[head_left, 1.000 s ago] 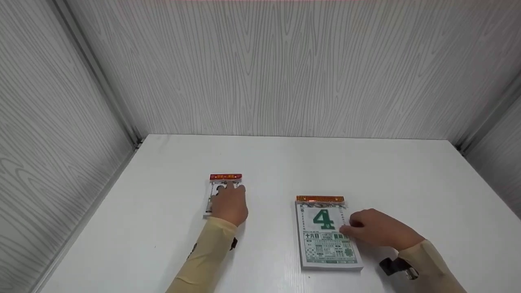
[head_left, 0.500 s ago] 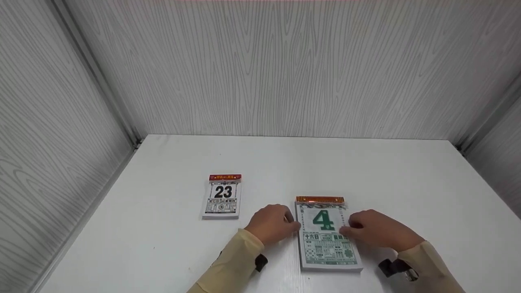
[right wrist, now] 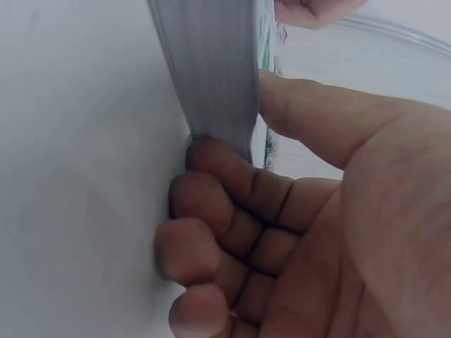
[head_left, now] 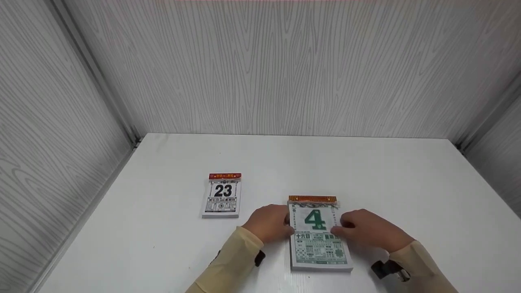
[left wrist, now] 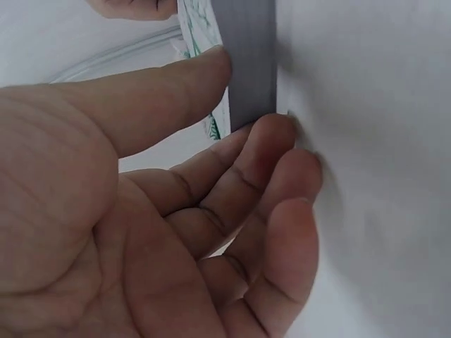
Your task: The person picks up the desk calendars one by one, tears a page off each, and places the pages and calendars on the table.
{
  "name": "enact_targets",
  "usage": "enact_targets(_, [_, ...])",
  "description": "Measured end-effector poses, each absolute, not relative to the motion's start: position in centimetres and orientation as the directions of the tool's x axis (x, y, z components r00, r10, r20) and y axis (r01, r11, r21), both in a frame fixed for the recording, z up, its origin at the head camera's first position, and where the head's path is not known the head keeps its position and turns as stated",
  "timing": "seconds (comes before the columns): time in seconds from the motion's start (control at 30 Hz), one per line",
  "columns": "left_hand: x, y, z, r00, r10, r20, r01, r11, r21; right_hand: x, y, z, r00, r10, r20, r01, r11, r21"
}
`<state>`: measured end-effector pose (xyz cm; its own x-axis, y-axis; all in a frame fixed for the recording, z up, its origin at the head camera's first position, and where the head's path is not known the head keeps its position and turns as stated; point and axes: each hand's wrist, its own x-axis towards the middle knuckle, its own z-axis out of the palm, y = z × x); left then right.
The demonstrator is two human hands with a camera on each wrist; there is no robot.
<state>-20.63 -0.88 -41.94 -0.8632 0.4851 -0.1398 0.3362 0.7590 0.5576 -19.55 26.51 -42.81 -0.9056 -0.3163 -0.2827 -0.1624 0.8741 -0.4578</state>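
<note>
Left hand [head_left: 269, 223] holds left edge of green-print calendar [head_left: 318, 238], thumb at edge of top sheet, fingers curled against side. Right hand [head_left: 371, 228] grips opposite edge likewise. Green-print calendar on tabletop [head_left: 163, 248] between hands, orange header strip [head_left: 312, 199] at far end. Smaller red-headed calendar [head_left: 222, 197], showing 23, farther left.

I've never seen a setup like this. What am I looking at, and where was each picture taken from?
There is no machine here, just a person's bare left hand and right hand. The wide pictures come from a camera worn on the head, looking forward and down; the close-ups come from one on each wrist. On the white table lie a small calendar showing 23 and a large calendar showing a green 4. The hands hold the large one by its long sides; neither touches the small one.
</note>
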Motion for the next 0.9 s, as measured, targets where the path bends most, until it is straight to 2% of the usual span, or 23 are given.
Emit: enact_targets(0.9, [-20.8, -3.3, -40.4, -0.873, 0.439, -0.213, 0.297, 0.825, 0.481, -19.9, 23.2, -43.1, -0.896, -0.337, -0.29, -0.176, 0.868, -0.465])
